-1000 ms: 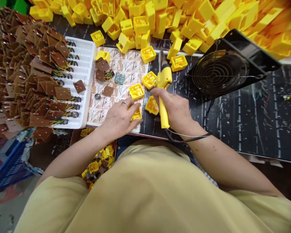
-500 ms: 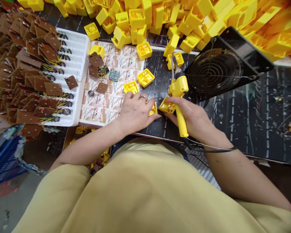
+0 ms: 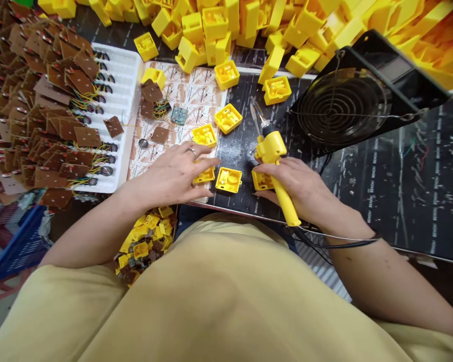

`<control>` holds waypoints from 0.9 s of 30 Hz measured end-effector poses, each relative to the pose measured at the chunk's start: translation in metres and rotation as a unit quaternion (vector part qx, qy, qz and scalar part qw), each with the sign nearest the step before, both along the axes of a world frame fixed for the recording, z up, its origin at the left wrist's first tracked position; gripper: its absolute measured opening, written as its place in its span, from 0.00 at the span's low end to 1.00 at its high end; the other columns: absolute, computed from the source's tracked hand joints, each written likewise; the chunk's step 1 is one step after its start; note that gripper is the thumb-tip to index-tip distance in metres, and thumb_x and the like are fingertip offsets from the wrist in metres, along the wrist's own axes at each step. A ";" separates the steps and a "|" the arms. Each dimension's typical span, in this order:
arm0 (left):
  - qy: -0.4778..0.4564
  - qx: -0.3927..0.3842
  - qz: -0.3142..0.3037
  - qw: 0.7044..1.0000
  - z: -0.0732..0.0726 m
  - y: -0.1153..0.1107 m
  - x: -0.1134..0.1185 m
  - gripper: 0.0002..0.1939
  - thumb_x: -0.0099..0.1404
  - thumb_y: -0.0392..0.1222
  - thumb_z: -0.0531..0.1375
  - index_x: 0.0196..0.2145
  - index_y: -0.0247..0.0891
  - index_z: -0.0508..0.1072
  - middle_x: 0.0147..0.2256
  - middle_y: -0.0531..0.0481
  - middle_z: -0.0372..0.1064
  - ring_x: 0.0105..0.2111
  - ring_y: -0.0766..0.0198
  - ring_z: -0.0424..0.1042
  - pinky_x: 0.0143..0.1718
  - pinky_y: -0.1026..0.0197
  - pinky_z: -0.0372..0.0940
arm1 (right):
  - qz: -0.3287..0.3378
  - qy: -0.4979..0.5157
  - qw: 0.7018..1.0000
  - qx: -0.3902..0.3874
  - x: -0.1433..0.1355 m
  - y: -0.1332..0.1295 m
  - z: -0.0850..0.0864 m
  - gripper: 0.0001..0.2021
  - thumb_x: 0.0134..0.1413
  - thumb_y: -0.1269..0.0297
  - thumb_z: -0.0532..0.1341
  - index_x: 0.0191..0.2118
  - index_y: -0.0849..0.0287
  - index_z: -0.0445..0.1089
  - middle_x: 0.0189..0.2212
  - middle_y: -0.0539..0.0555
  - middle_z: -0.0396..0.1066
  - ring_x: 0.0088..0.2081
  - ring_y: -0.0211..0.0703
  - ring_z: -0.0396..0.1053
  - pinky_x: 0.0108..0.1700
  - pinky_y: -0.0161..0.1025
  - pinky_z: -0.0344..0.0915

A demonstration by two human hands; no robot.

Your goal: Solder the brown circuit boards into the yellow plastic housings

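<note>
My left hand [image 3: 173,173] is at the left, its thumb and index finger on either side of a yellow box [image 3: 206,174] that the fingers partly cover. My right hand [image 3: 300,186] is wrapped round a yellow soldering gun [image 3: 273,147], its metal tip pointing up and away from me. The same hand's thumb and fingers are also round a yellow box [image 3: 261,180] beneath the gun. Between my hands lies an open yellow box [image 3: 228,180] that neither touches. Two more open boxes, one higher up [image 3: 228,119] and one just above my left fingers [image 3: 204,136], rest nearby.
A white tray [image 3: 134,70] with brown circuit boards and wired round parts stands at the left. Many yellow boxes [image 3: 215,22] are heaped along the back. A black fan [image 3: 343,108] stands right of the gun. A green board [image 3: 179,115] lies on the patterned sheet.
My left hand has moved left, off the box that now lies between my hands, to another box. My right hand has shifted slightly right and down with the gun and box.
</note>
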State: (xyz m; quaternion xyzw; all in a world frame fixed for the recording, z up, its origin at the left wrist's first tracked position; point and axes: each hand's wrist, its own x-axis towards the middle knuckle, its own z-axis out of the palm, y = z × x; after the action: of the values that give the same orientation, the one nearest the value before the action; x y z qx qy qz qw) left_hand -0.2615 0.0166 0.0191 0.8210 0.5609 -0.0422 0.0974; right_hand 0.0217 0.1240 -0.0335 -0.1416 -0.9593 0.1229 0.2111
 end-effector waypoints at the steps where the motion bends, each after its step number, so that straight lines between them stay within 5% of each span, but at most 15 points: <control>1: -0.003 0.007 0.014 1.000 -0.002 -0.005 -0.006 0.32 0.68 0.56 0.62 0.63 0.36 0.67 0.61 0.35 0.66 0.60 0.43 0.67 0.59 0.45 0.66 | -0.006 0.001 1.000 -0.006 -0.002 -0.002 -0.001 0.17 0.65 0.56 0.61 0.56 0.55 0.64 0.44 0.57 0.76 0.45 0.49 0.74 0.48 0.46 0.71; 8: -0.006 0.016 0.067 0.998 -0.017 -0.022 -0.008 0.37 0.67 0.49 0.65 0.68 0.36 0.60 0.46 0.41 0.78 0.40 0.53 0.77 0.43 0.56 0.70 | -0.004 0.052 0.998 0.039 -0.030 -0.030 -0.007 0.21 0.62 0.53 0.64 0.54 0.59 0.62 0.37 0.57 0.74 0.40 0.50 0.74 0.43 0.45 0.72; 13: -0.083 0.030 0.028 0.996 -0.026 -0.014 0.013 0.30 0.69 0.41 0.61 0.65 0.34 0.61 0.50 0.40 0.75 0.45 0.55 0.77 0.47 0.56 0.70 | 0.017 0.047 0.998 0.038 -0.032 -0.025 -0.013 0.17 0.66 0.61 0.61 0.57 0.58 0.60 0.39 0.55 0.75 0.39 0.46 0.74 0.42 0.41 0.72; 17: -0.120 0.106 0.056 0.986 -0.035 0.011 0.017 0.36 0.69 0.61 0.59 0.66 0.38 0.62 0.61 0.36 0.66 0.59 0.47 0.68 0.59 0.47 0.64 | 0.009 0.027 0.999 0.033 -0.009 -0.008 -0.008 0.19 0.64 0.59 0.63 0.57 0.58 0.61 0.41 0.58 0.75 0.40 0.48 0.74 0.42 0.43 0.73; 19: -0.093 0.132 0.135 0.978 -0.035 0.026 0.010 0.39 0.67 0.66 0.58 0.67 0.40 0.60 0.65 0.36 0.61 0.64 0.42 0.61 0.64 0.43 0.58 | 0.003 0.029 0.999 0.020 0.000 -0.003 -0.007 0.23 0.62 0.54 0.64 0.57 0.58 0.62 0.42 0.58 0.75 0.40 0.49 0.75 0.46 0.46 0.74; 22: -0.024 0.091 0.202 0.975 -0.030 0.040 0.000 0.32 0.70 0.56 0.59 0.67 0.42 0.62 0.60 0.38 0.67 0.59 0.43 0.66 0.61 0.45 0.60 | -0.010 0.037 0.999 0.009 0.006 -0.003 -0.010 0.26 0.60 0.52 0.66 0.57 0.57 0.61 0.44 0.59 0.75 0.43 0.50 0.75 0.52 0.50 0.73; 24: 0.033 0.060 0.217 0.974 -0.026 0.038 0.000 0.28 0.71 0.53 0.57 0.65 0.43 0.65 0.53 0.39 0.73 0.53 0.45 0.72 0.53 0.48 0.66 | -0.024 0.034 0.999 0.014 0.006 -0.006 -0.012 0.24 0.61 0.55 0.66 0.57 0.57 0.61 0.43 0.58 0.75 0.41 0.49 0.75 0.47 0.47 0.74; 27: 0.100 0.038 0.241 0.965 -0.016 0.022 0.009 0.30 0.70 0.62 0.55 0.62 0.43 0.69 0.51 0.36 0.72 0.47 0.42 0.76 0.42 0.48 0.70 | -0.031 0.036 0.999 0.012 0.005 -0.009 -0.008 0.23 0.61 0.52 0.64 0.57 0.57 0.62 0.40 0.58 0.75 0.37 0.49 0.75 0.40 0.44 0.74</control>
State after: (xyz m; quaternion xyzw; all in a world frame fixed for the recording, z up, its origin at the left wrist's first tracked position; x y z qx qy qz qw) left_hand -0.2527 0.0386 0.0029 0.6563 0.7503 -0.0778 0.0164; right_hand 0.0271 0.1147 -0.0411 -0.1647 -0.9474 0.1101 0.2512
